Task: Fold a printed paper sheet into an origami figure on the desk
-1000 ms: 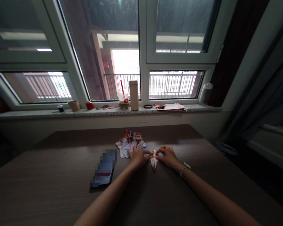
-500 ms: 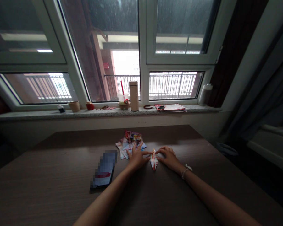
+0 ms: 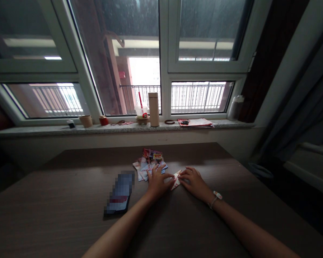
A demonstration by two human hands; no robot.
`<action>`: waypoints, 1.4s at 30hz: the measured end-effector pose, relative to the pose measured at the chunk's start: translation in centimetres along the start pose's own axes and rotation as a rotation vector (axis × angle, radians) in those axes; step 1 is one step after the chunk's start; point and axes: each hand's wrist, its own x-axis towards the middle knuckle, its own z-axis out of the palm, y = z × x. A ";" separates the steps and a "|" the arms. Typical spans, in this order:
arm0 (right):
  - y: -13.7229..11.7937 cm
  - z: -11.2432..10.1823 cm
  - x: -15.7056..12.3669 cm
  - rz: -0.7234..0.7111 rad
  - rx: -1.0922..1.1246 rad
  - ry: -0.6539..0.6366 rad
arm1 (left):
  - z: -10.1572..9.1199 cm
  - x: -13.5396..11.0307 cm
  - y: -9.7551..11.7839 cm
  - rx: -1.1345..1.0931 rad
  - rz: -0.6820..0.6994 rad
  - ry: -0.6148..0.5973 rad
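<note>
A small folded paper (image 3: 176,181), white with red markings and pointed at both ends, is between my two hands above the brown table (image 3: 70,229). My left hand (image 3: 158,182) pinches its left edge with thumb and forefinger. On the other side, the fingertips of my right hand (image 3: 193,180) close on its right edge near the top; a bracelet (image 3: 216,195) circles that wrist. Just beyond my left hand lies a fanned pile of colourful printed papers (image 3: 148,161), partly covered by my fingers.
A phone (image 3: 120,195), its screen blurred out, lies left of my left forearm. Along the window sill (image 3: 118,129) stand a beige flask (image 3: 153,109), a cup with a red straw (image 3: 141,111), a paper cup (image 3: 85,121), scissors (image 3: 183,122) on papers, and a bottle (image 3: 236,107).
The folded paper has turned from pointing straight toward me to a slant, its upper tip now leaning right, and it shows a plainer face. Both hands stay at its sides.
</note>
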 end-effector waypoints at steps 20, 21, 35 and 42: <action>-0.2 -1.0 0.1 -0.081 0.058 -0.041 | 0.3 0.2 -0.4 0.068 0.083 -0.047; -0.2 -0.9 0.1 -0.082 0.057 -0.039 | 0.3 0.2 -0.4 0.069 0.080 -0.049; -0.4 -0.4 0.1 -0.061 -0.023 -0.008 | 0.1 0.2 -0.2 0.040 0.049 -0.087; -0.6 -0.4 0.1 0.004 0.011 -0.032 | -0.4 0.1 0.1 0.020 0.056 -0.097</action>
